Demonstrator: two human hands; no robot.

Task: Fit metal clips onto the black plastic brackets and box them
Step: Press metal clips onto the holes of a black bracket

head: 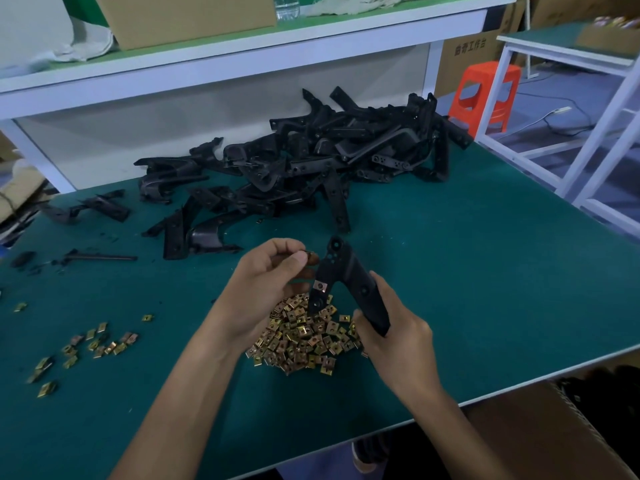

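A: Hands, quick?

B: L hand (pixel 263 289) is up over the clip pile (pixel 304 337), thumb + forefinger pinching one loose clip (pixel 310 254); other fingers curled in. R hand (pixel 398 341) is wrapped round the lower end of the held bracket (pixel 349 271), tilted, its top end pointing away from the person.

A: Anything on that bracket?

B: One fitted clip (pixel 320 285) sits on its short leg, just above the pile. The loose clip is just beside the bracket's upper end; can't tell if they touch.

A: Rest of the stock?

B: Bracket heap (pixel 311 161) at the back of the green table (pixel 485 271), under the white shelf (pixel 242 53). A few more brackets lie apart to the left. Scattered clips (pixel 93 344) near the left front edge, well apart from the main pile.

A: Box?

B: Cardboard box (pixel 536 427) below the table's front-right edge. Contents too dark to make out. Orange stool (pixel 485 95) on the floor past the table's far right corner.
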